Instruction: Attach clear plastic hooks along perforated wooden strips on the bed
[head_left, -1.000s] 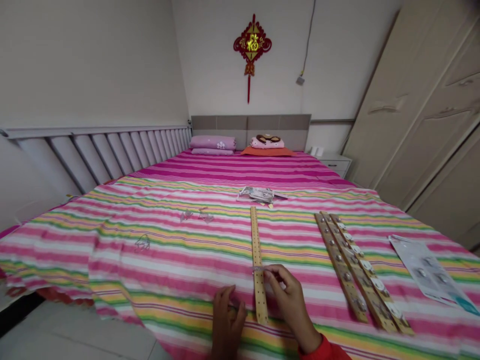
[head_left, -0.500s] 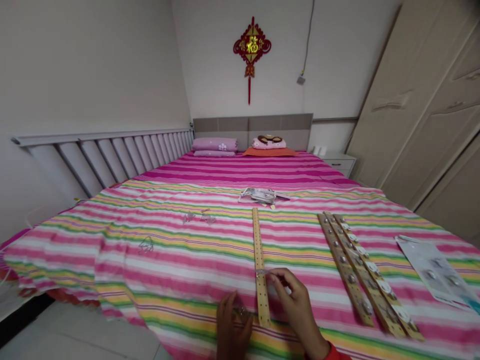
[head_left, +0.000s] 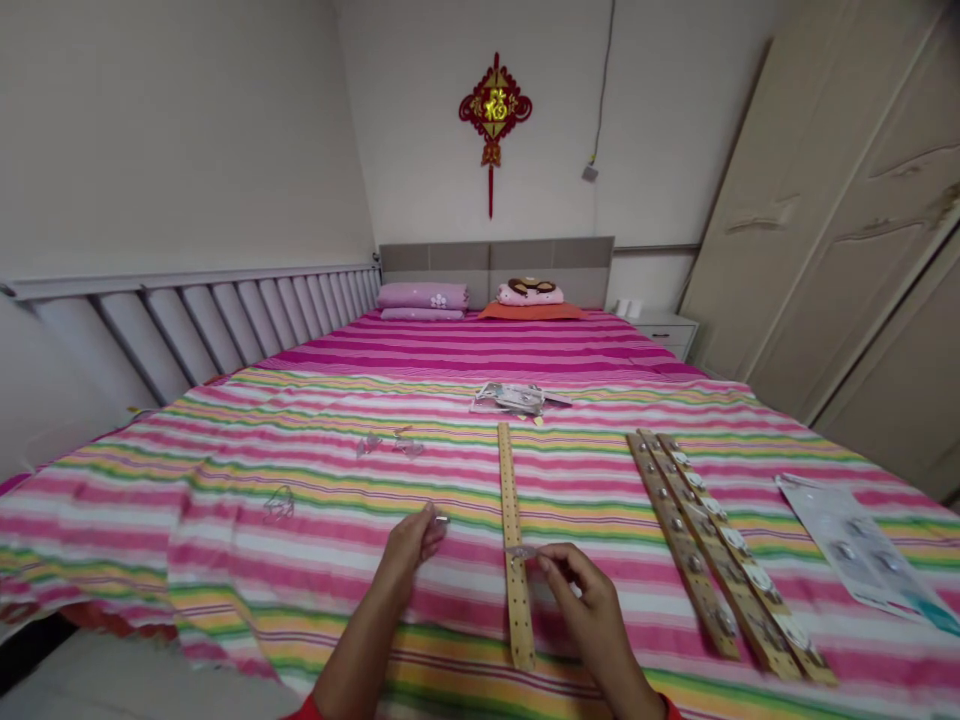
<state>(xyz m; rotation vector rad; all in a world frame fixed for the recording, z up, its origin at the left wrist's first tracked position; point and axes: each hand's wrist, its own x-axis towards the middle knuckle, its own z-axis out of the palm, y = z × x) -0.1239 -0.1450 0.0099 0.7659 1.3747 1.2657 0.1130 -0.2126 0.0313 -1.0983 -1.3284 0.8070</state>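
A narrow wooden strip with rows of small holes (head_left: 517, 610) lies lengthwise on the striped bedspread. My right hand (head_left: 589, 600) is at its right side, thumb and forefinger pinching a small, thin, translucent piece (head_left: 523, 552) that reaches across the strip. To the left of the strip, my left hand (head_left: 409, 545) is raised over the cloth with its fingers closed. A small shiny metal piece (head_left: 442, 519) sticks out from its fingertips; its exact kind is too small to tell.
Three wooden strips (head_left: 679, 525) bearing round metal and white pieces lie at right, beside clear blister packaging (head_left: 862, 550). Farther up is a pile of packets (head_left: 517, 398). Small clear bits (head_left: 409, 443) and a tangled wire-like item (head_left: 280, 503) lie at left.
My left hand has moved up and left, away from the strip's near end, and now holds the small metal piece. My right hand keeps its pinch at the strip. The view has shifted slightly.
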